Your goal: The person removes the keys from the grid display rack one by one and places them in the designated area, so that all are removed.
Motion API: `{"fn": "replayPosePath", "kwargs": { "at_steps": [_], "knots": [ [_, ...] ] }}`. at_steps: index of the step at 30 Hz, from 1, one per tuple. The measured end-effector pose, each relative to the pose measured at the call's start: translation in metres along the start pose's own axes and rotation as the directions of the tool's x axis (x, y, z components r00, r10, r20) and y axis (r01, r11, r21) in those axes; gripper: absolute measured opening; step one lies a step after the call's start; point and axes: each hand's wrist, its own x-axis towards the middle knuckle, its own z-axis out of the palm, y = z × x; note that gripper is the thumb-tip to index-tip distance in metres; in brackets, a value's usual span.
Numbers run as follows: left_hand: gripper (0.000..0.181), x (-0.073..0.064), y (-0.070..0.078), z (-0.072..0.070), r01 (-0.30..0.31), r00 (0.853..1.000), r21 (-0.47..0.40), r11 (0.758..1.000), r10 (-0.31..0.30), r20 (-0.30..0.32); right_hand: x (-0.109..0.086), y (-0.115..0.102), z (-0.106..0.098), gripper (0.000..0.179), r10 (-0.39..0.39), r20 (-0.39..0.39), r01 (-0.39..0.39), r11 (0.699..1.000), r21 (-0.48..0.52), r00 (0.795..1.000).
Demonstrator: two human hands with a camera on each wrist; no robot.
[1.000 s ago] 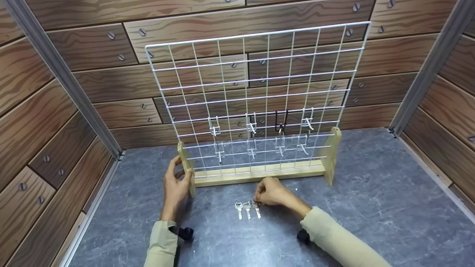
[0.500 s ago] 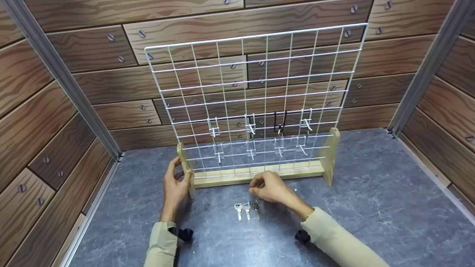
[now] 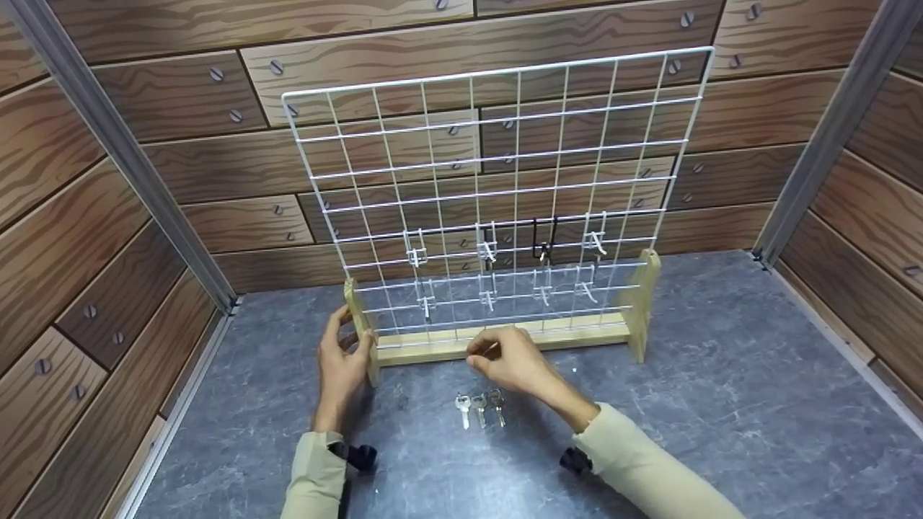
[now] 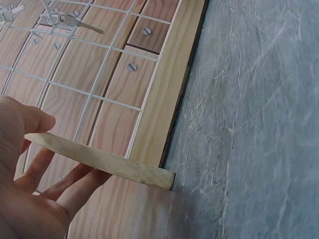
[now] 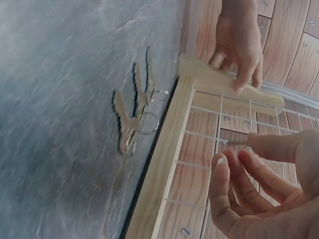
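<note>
My left hand (image 3: 343, 365) grips the wooden left end piece (image 4: 107, 162) of an upright white wire grid rack (image 3: 472, 74), thumb in front and fingers behind. My right hand (image 3: 515, 364) hovers over the table before the rack's wooden base bar (image 3: 422, 353). Its fingers are loosely bent, and I see nothing held between them. Three keys with small rings, a left key (image 3: 463, 411), a middle key (image 3: 481, 411) and a right key (image 3: 497, 408), lie side by side below that hand. In the left wrist view, a key (image 4: 70, 21) hangs on a grid hook.
Two rows of hooks sit low on the grid, mostly white, with a black hook (image 3: 535, 238) in the upper row. The grey marbled table (image 3: 721, 404) spreads around the rack. Wood-patterned walls (image 3: 202, 166) and metal corner posts (image 3: 122, 144) enclose the space.
My right hand has come off the rightmost key and moved left and slightly towards the rack. The three keys remain on the table. My left hand keeps its grip on the rack's end piece.
</note>
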Motion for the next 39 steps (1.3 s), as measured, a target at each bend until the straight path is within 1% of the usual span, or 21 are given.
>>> {"fn": "replayPosePath", "kwargs": {
  "at_steps": [3, 7, 11, 17, 20, 28, 34, 39],
  "knots": [
    [0.053, 0.000, 0.000, 0.001, -0.012, 1.000, 0.015, 1.000, 0.012, -0.007, 0.002, -0.003, 0.003, 0.016, -0.001, 0.002, 0.001, 1.000, 0.026, 1.000],
    [0.052, 0.000, -0.001, 0.002, -0.031, 0.999, 0.037, 0.999, 0.032, -0.015, 0.004, -0.006, 0.006, 0.014, -0.029, -0.009, 0.029, 0.999, 0.034, 1.000],
    [0.052, -0.001, -0.001, 0.003, -0.038, 0.999, 0.039, 0.999, 0.038, -0.020, 0.006, -0.008, 0.010, 0.014, -0.057, -0.037, 0.058, 0.997, 0.042, 0.998],
    [0.051, -0.001, -0.002, 0.005, -0.044, 0.998, 0.042, 0.998, 0.046, -0.043, 0.011, -0.014, 0.014, 0.017, -0.064, -0.076, 0.068, 0.996, 0.058, 0.995],
    [0.049, -0.001, -0.002, 0.005, -0.051, 0.997, 0.048, 0.998, 0.053, -0.056, 0.013, -0.017, 0.017, 0.018, -0.062, -0.113, 0.071, 0.995, 0.074, 0.992],
    [0.039, -0.001, -0.003, 0.004, -0.088, 0.992, 0.041, 0.995, 0.091, -0.082, 0.026, -0.023, 0.026, 0.017, -0.097, -0.244, 0.131, 0.983, 0.128, 0.965],
    [0.040, -0.002, -0.003, 0.006, -0.096, 0.989, 0.057, 0.994, 0.101, -0.103, 0.034, -0.026, 0.036, 0.020, -0.108, -0.312, 0.157, 0.978, 0.135, 0.944],
    [0.043, -0.001, -0.003, 0.006, -0.089, 0.990, 0.036, 0.995, 0.092, -0.106, 0.040, -0.026, 0.045, 0.021, -0.149, -0.377, 0.208, 0.971, 0.120, 0.914]
  ]
}}
